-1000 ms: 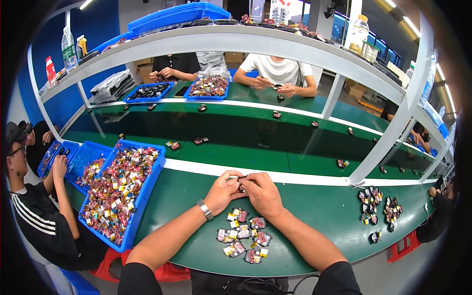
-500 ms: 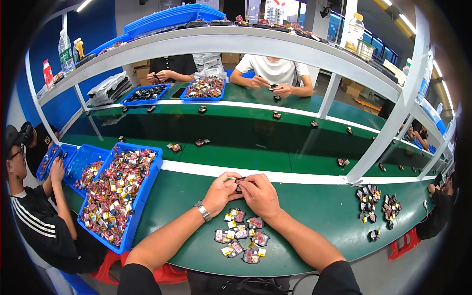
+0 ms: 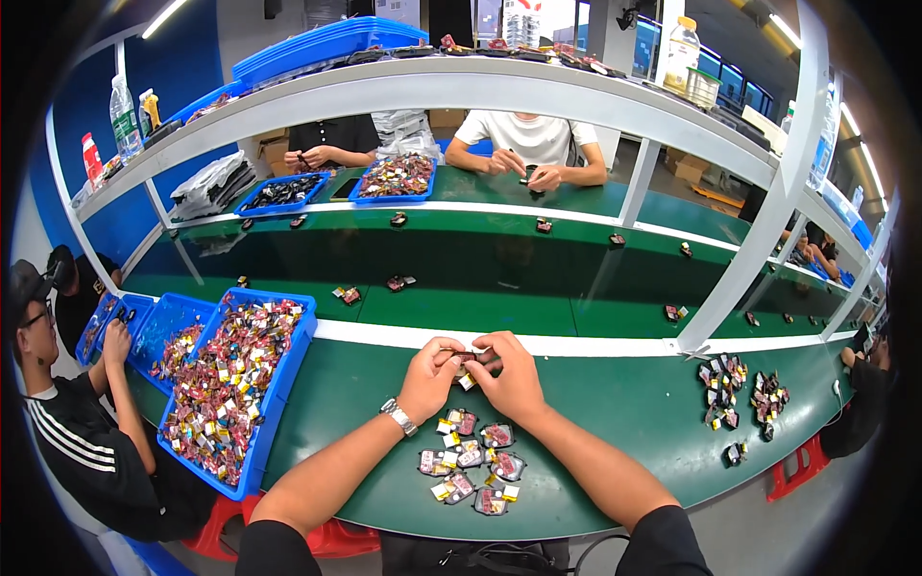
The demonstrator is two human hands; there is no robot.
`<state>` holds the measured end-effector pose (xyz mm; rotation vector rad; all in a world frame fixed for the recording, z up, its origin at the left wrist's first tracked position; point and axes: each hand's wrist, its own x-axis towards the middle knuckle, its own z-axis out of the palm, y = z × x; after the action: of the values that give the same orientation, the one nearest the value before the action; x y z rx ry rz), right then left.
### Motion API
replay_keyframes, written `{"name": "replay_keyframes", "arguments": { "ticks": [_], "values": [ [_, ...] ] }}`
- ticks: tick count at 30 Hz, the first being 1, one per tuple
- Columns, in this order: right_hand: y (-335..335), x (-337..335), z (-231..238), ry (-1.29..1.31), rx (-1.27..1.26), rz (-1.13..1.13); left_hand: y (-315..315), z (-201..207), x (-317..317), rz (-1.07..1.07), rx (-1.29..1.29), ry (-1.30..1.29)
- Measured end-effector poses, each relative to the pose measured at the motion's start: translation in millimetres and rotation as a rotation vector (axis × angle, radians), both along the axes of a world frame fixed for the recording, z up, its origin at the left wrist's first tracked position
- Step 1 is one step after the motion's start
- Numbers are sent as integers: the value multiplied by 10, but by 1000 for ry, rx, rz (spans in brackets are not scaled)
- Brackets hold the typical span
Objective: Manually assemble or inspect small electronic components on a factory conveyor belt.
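Both my hands meet over the green worktop near its white far edge. My left hand (image 3: 428, 379) and my right hand (image 3: 508, 382) pinch a small dark electronic assembly (image 3: 466, 357) between thumbs and fingers. A white and yellow piece, like a small battery, hangs below it; my fingers hide much of the rest. Just nearer to me lies a cluster of several similar assemblies (image 3: 471, 453). These have dark casings, reddish circuit boards and white-and-yellow pieces.
Left of my arm stands a blue tray (image 3: 305, 331) heaped with boards and small batteries. More assemblies (image 3: 722, 392) lie in groups at the right. Beyond the white edge, spaced parts lie on a green conveyor belt (image 3: 499, 307). A shelf (image 3: 461, 82) spans above; co-workers sit left and opposite.
My fingers have shifted around the assembly, and its white and yellow piece now shows below them. Parts on the belt sit slightly farther right; the view has tilted a little.
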<state>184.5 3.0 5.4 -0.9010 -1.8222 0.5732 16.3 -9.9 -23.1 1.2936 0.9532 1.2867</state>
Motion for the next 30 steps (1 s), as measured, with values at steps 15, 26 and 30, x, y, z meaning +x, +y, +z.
{"name": "replay_keyframes", "arguments": {
  "ticks": [15,26,30],
  "values": [
    [1106,441,-264,122,-414,-347,506,113,-523,503,112,726],
    [908,360,-97,-129,310,-414,1441,110,-674,611,110,1096],
    [831,313,-132,-67,225,-206,1169,131,-542,505,272,1032]
  ]
}}
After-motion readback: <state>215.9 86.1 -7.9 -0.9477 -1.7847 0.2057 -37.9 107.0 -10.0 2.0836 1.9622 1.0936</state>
